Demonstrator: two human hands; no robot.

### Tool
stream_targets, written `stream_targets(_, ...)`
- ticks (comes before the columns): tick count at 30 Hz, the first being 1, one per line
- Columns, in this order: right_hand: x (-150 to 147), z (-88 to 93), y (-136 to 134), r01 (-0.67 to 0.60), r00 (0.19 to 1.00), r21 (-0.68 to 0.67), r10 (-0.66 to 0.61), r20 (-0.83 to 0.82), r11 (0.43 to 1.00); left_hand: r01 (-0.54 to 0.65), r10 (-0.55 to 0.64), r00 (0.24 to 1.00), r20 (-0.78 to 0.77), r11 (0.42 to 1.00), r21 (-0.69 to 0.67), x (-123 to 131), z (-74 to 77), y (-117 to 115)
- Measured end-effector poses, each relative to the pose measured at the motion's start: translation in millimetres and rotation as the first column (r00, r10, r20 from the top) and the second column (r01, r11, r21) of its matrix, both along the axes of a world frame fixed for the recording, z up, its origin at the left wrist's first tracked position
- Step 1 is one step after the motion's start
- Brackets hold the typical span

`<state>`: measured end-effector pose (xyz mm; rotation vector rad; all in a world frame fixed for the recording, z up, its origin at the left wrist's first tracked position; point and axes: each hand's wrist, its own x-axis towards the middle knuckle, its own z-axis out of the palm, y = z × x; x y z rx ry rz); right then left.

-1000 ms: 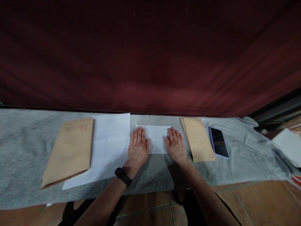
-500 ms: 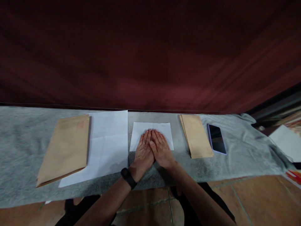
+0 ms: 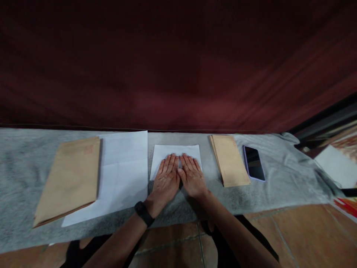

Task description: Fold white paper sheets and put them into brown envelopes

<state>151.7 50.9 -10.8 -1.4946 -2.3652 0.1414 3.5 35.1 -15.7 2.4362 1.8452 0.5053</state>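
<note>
A small folded white paper (image 3: 161,154) lies on the grey cloth (image 3: 22,167) in front of me. Both hands press flat on it, side by side, fingers stretched out. My left hand (image 3: 166,178), with a black band on its wrist, covers the paper's lower middle. My right hand (image 3: 192,176) lies right beside it, thumb touching the left hand. Neither hand holds anything.
A larger white sheet (image 3: 122,171) lies left of the paper, with a brown envelope (image 3: 69,178) overlapping its left edge. A stack of brown envelopes (image 3: 229,160) and a dark phone (image 3: 253,167) lie to the right. A dark red curtain (image 3: 178,67) hangs behind.
My hands slid from the paper's two sides to its middle, then spread slightly apart again, staying flat on the paper.
</note>
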Motion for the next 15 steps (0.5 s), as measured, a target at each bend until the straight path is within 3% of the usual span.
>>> stream_targets(6,8.5,-3.8,1.4,0.024,0.999,0.040,-0.025,0.031,0.999,-0.053,0.052,0.999,-0.009,0.998,-0.016,-4.2,8.0,-1.5)
stream_targets(15,20.6,-4.8,6.3,0.074,0.995,0.043,-0.077,0.064,0.996,-0.135,0.135,0.991,-0.020,0.991,-0.010,-5.9,3.9,-0.8)
